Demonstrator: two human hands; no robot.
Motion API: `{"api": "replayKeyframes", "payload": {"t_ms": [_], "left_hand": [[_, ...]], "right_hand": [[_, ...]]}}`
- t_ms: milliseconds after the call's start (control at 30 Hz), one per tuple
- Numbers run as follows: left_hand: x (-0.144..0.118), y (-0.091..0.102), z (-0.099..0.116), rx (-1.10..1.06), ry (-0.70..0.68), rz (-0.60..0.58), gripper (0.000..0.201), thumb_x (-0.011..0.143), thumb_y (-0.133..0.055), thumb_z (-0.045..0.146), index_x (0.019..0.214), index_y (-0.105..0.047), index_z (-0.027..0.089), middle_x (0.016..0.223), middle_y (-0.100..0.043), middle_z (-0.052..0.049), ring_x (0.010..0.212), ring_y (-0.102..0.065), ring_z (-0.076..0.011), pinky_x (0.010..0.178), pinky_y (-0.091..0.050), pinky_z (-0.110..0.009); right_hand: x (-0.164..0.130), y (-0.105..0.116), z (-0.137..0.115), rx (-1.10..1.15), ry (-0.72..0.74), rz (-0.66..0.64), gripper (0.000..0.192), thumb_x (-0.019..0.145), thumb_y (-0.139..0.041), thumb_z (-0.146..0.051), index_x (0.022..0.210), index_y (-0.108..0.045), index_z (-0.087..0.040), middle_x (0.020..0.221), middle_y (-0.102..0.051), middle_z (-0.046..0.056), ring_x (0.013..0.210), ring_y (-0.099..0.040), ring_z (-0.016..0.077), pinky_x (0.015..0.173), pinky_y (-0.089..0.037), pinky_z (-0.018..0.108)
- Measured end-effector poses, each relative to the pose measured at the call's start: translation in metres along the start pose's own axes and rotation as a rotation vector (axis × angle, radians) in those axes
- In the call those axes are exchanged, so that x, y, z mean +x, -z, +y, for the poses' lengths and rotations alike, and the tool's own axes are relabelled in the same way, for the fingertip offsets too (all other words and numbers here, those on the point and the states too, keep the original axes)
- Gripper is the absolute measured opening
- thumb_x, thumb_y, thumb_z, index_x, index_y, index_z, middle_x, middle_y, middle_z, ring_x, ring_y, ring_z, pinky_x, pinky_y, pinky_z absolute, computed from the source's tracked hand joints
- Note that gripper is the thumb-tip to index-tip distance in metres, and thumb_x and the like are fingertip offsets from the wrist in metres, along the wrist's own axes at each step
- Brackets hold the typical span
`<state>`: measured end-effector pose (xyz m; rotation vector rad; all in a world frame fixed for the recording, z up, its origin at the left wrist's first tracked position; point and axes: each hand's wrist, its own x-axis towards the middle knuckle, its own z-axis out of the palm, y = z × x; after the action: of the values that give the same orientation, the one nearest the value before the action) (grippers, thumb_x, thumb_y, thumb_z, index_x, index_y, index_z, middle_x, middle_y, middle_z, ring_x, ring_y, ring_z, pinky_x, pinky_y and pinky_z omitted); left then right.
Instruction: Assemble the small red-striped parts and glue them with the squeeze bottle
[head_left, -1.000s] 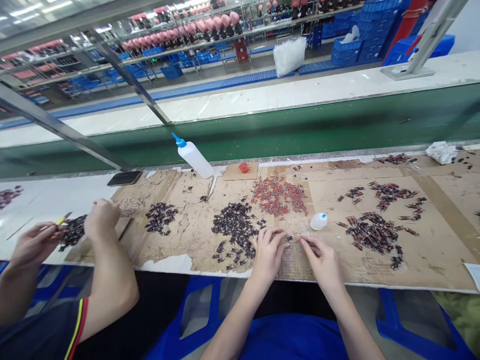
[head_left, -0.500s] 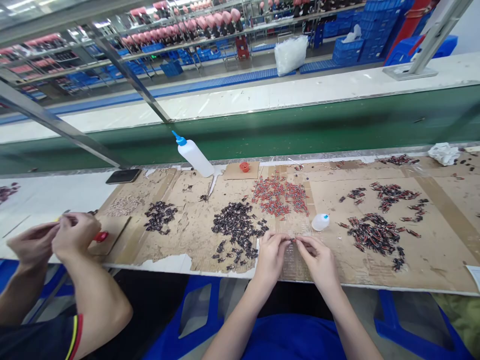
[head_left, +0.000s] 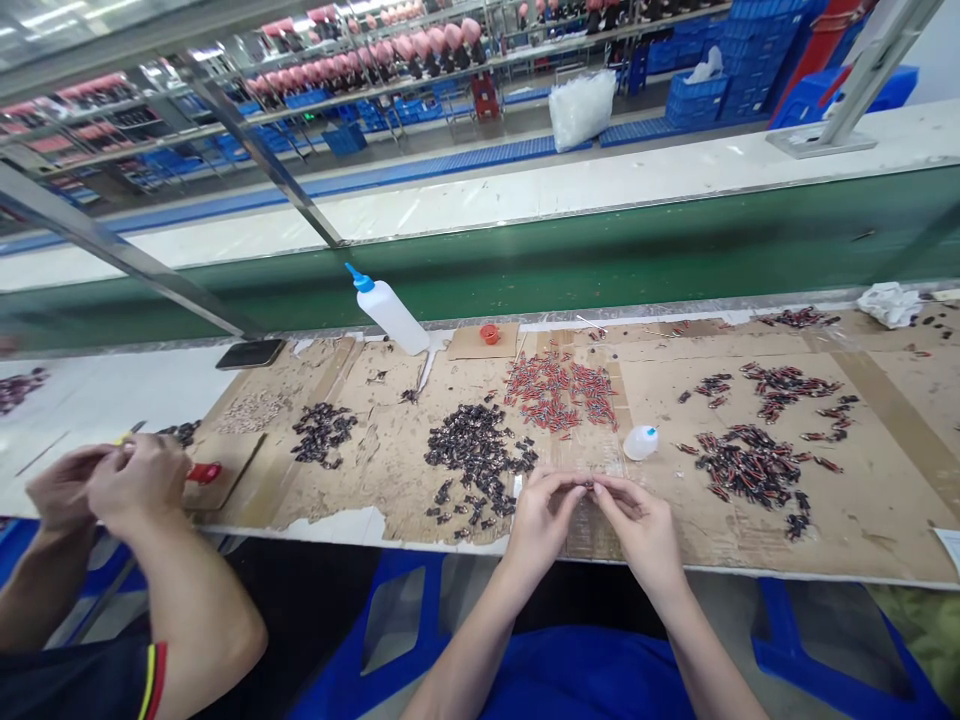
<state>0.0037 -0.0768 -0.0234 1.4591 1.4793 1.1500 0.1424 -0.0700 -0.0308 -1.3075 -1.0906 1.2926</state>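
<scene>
My left hand (head_left: pixel 541 515) and my right hand (head_left: pixel 637 522) meet fingertip to fingertip over the near edge of the cardboard sheet (head_left: pixel 862 520). Together they pinch one small dark part (head_left: pixel 587 486) between them. A heap of dark parts (head_left: pixel 472 452) lies just left of my left hand. A pile of red and grey pieces (head_left: pixel 559 390) sits beyond my hands, and a small white glue bottle (head_left: pixel 639 442) lies on its side close to my right hand. A spread of dark and red parts (head_left: pixel 750 465) lies to the right.
A co-worker's two hands (head_left: pixel 112 485) work together at the left, by a small red item (head_left: pixel 204 471). A tilted squeeze bottle with a blue nozzle (head_left: pixel 388 312), a red cap (head_left: pixel 489 333), a phone (head_left: pixel 250 354) and a green conveyor belt (head_left: pixel 600 260) lie further back.
My hands have drawn together and now pinch the small part between their fingertips. The co-worker's far hand left the parts pile and joined the other hand, uncovering the small red item.
</scene>
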Motion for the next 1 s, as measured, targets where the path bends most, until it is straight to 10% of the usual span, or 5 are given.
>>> {"api": "replayKeyframes", "payload": {"t_ms": [700, 1000], "left_hand": [[0.004, -0.024, 0.025, -0.067, -0.008, -0.109, 0.017, 0.086, -0.057, 0.022, 0.098, -0.069, 0.019, 0.097, -0.068, -0.008, 0.096, -0.063, -0.0189, 0.089, -0.05, -0.034], [0.023, 0.028, -0.008, 0.729, -0.089, 0.079, 0.035, 0.091, -0.053, 0.024, 0.125, -0.057, 0.023, 0.141, -0.052, -0.014, 0.129, -0.045, -0.0292, 0.104, -0.035, -0.052]], "right_hand": [[-0.005, 0.033, -0.006, -0.32, 0.364, 0.178, 0.02, 0.083, -0.063, -0.038, 0.086, -0.073, -0.02, 0.088, -0.074, 0.008, 0.081, -0.07, 0.0227, 0.079, -0.059, 0.039], [0.019, 0.08, -0.019, -0.701, 0.548, 0.553, 0.038, 0.081, -0.064, -0.046, 0.105, -0.069, -0.017, 0.108, -0.066, 0.015, 0.1, -0.063, 0.0287, 0.087, -0.053, 0.048]]}}
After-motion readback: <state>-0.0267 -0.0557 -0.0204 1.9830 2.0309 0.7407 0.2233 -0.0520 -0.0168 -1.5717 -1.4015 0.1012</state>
